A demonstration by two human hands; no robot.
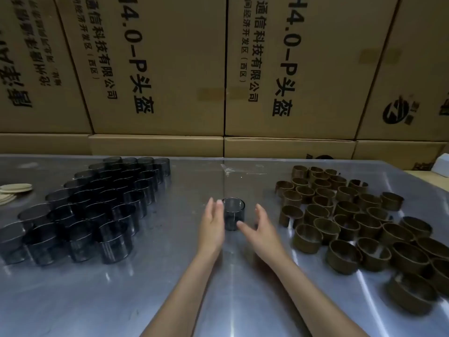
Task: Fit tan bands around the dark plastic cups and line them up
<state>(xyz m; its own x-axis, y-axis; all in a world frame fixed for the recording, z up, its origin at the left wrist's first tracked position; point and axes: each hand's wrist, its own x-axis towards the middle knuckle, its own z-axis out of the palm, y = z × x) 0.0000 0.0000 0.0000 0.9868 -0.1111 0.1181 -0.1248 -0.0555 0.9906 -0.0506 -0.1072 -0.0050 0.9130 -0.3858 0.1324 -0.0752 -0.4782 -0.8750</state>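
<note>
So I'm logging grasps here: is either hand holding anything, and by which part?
Nothing is held. The left hand and right hand flank the lone dark cup, fingers straight, not gripping it.

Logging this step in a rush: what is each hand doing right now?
Left hand: open, fingers straight beside the lone dark cup, holding nothing.
Right hand: open, fingers relaxed by the cup, holding nothing.

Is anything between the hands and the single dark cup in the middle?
Nothing visible. The lone dark translucent plastic cup stands on bare metal table, with the left hand and right hand open either side.
</note>
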